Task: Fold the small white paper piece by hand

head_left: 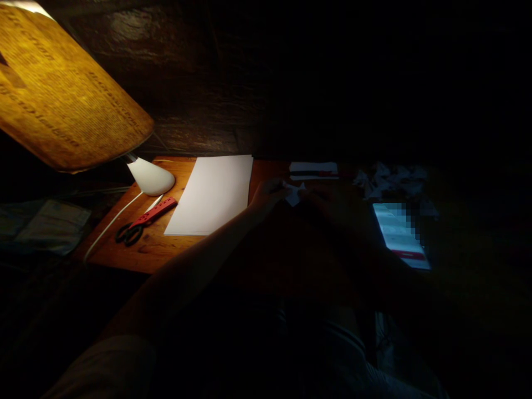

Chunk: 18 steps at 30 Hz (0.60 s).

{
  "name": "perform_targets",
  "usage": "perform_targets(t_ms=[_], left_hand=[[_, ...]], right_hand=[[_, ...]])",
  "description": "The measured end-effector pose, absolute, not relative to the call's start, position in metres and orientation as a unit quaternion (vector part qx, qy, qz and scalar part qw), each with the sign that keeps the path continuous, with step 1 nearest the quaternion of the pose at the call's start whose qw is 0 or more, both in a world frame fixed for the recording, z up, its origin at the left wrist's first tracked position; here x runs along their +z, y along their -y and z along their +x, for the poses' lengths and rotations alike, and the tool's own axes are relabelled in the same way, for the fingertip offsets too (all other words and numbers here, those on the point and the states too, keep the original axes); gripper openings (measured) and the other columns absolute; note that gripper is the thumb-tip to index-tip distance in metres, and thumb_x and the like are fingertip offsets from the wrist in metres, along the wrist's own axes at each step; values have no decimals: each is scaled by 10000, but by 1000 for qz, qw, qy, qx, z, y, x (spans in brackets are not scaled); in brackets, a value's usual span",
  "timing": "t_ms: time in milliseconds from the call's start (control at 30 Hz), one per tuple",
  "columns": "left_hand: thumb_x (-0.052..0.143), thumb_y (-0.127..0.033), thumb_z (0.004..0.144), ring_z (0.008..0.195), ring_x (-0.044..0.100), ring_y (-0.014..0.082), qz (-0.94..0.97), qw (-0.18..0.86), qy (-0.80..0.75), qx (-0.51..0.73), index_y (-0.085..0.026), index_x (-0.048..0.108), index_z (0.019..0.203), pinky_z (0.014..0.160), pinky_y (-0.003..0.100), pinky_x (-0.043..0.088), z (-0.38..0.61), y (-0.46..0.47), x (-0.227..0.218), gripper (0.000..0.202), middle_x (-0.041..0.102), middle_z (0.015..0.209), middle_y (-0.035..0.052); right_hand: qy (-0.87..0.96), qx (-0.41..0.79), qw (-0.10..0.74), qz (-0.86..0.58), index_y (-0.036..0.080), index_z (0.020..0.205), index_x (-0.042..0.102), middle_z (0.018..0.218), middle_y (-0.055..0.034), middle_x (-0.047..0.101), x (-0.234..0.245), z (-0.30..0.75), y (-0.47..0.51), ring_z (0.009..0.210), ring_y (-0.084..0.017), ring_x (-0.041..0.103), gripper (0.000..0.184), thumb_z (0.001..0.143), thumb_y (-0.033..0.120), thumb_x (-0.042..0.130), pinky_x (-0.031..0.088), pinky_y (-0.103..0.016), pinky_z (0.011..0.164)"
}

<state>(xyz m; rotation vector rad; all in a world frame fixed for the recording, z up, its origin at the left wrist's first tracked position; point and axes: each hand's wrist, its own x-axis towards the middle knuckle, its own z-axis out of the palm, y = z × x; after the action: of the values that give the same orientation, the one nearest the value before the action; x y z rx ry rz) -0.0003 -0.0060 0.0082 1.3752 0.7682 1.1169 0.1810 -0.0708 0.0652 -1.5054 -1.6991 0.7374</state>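
Observation:
A small piece of folded white paper [294,195] is held between my two hands above the wooden table. My left hand [269,193] grips its left side, fingers pinched at the edge. On its right side is my right hand [320,198], deep in shadow but closed at the paper's edge. Just left of my left hand lies a stack of white paper sheets [214,194]. Beyond my right hand, several folded paper pieces [390,180] lie in a dim heap.
A lamp with a yellow printed shade [75,88] and white base [152,176] stands at the left. Scissors [131,233] and a red perforated strip [154,213] lie before it. A lit phone [399,235] is at right. White paper [313,167] lies behind my hands.

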Motion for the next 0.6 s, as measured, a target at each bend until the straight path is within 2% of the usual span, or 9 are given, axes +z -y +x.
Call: perform_targets(t_ms=[200, 300, 400, 467, 600], left_hand=[[777, -283, 737, 646, 538, 98, 586, 573, -329, 469, -158, 625, 727, 637, 242, 405, -1, 5, 5, 197, 598, 676, -22], [775, -286, 746, 655, 542, 102, 580, 565, -334, 482, -160, 623, 724, 635, 241, 406, -1, 5, 5, 198, 599, 682, -20], [785, -303, 740, 653, 537, 103, 578, 564, -326, 491, -164, 616, 710, 634, 239, 402, -1, 5, 4, 220, 597, 675, -22], [784, -309, 740, 643, 527, 100, 577, 564, -325, 494, -164, 613, 697, 630, 238, 396, -1, 5, 4, 228, 589, 661, -25], [771, -289, 757, 631, 522, 97, 581, 560, -330, 490, -163, 621, 707, 618, 239, 383, -1, 5, 4, 202, 584, 659, -25]], right_hand=[[607, 315, 382, -622, 220, 720, 780, 830, -33, 779, 68, 179, 73, 833, -229, 695, 258, 925, 349, 689, 542, -315, 738], [589, 348, 379, -623, 217, 742, 785, 816, -41, 769, 63, 181, 72, 811, -232, 692, 299, 887, 474, 740, 534, -316, 712], [569, 406, 406, -589, 225, 726, 771, 772, -34, 752, 50, 184, 67, 771, -221, 675, 430, 859, 626, 695, 527, -313, 687], [562, 434, 416, -568, 231, 698, 749, 765, -26, 743, 39, 185, 61, 774, -218, 664, 451, 815, 664, 707, 523, -311, 695], [569, 452, 423, -542, 239, 697, 726, 797, -24, 743, 29, 187, 55, 809, -218, 661, 386, 843, 594, 692, 521, -321, 742]])
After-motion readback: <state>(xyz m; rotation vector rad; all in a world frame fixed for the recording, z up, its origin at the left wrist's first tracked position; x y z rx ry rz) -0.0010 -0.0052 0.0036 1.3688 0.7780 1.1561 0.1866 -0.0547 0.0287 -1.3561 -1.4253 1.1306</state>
